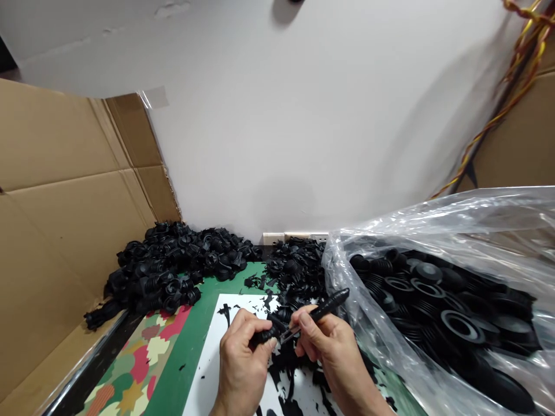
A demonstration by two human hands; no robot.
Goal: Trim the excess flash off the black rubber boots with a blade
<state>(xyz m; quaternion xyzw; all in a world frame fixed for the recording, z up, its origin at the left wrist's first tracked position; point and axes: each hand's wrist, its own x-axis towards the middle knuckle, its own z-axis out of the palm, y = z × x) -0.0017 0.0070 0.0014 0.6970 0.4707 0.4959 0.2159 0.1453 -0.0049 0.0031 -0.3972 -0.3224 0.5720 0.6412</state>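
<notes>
Holds a small black ribbed part in the left hand, pinching it between thumb and curled fingers just above a white sheet. Grips a slim black-handled tool in the right hand, pen-fashion, thumb and fingers closed around it, with handle slanting up to the right and narrow metal tip aimed at the part (too small to tell whether touching). Works with both hands close together amid black scraps, strewn across the sheet and thickest below and between the hands. Has the sheet laid over a green surface, near a panel of red, green and tan shapes. Faces a pale wall, fitted low down with a strip of sockets. Has at left a heap of black ribbed pieces beside upright cardboard, and straight ahead a mound of black shreds. Has at right an open clear plastic bag, loaded with black ribbed parts, several with round rims on show.
</notes>
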